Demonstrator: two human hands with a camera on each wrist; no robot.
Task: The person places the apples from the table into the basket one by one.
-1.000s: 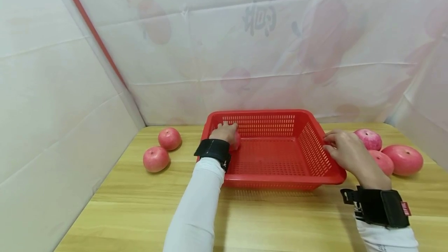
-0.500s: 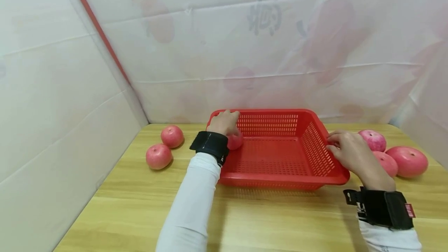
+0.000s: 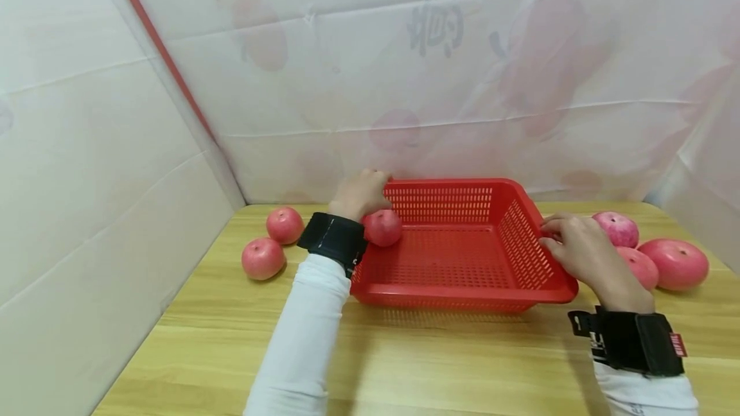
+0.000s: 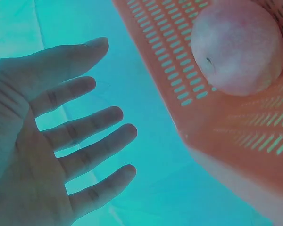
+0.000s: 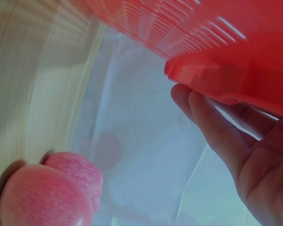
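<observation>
One apple (image 3: 384, 228) lies in the left end of a red slotted basket (image 3: 465, 298), against its wall. Over the basket's left rim is my left hand (image 3: 361, 195), holding nothing. In the left wrist view that hand (image 4: 61, 132) has its fingers spread, apart from both the apple (image 4: 238, 47) and the basket wall. My right hand (image 3: 584, 255) grips the basket's right rim. From below, the right wrist view shows the right hand (image 5: 240, 146) with fingers at the lip of the basket (image 5: 203, 75); part of them is hidden behind it.
Two round pink fruits (image 3: 263, 259) sit on the wooden table (image 3: 202, 352) left of the basket. Beside my right hand lie a streaked fruit (image 3: 617, 230), a partly covered one (image 3: 638, 266) and a large smooth one (image 3: 674, 264). White printed sheeting (image 3: 347, 82) stands behind.
My left hand has let go of the apple inside the basket and risen up and left over the rim, uncovering the apple. The right hand has stayed on the basket's rim.
</observation>
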